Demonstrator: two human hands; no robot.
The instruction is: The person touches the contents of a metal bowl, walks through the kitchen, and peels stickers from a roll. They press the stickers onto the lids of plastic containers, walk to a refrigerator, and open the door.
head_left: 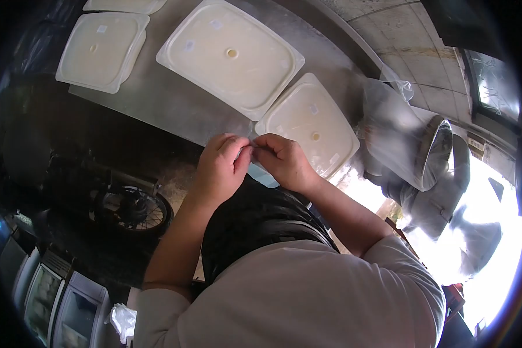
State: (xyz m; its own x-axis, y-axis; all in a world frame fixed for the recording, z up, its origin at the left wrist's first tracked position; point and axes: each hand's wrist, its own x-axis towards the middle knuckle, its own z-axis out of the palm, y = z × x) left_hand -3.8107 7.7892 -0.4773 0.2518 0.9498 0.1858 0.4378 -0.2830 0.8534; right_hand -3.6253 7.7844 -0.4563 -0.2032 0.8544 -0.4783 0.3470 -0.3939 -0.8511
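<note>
My left hand (221, 165) and my right hand (288, 164) meet fingertip to fingertip in front of my body, at the near edge of the metal table (156, 107). Both have their fingers pinched together. Whatever lies between the fingertips is hidden or too small to name. Just under the hands shows a pale blue patch (263, 176), whose kind I cannot make out. A lidded white container (307, 124) stands on the table right behind my right hand. Beyond the hands is a larger white lidded container (232, 53) with a small round hole or knob in its lid.
Another lidded container (102, 52) sits at the table's left end, with part of one more behind it. Clear plastic (397, 136) covers something bulky on the right. A spoked wheel (136, 206) stands in the dark at left, above glass-fronted cabinets (78, 310).
</note>
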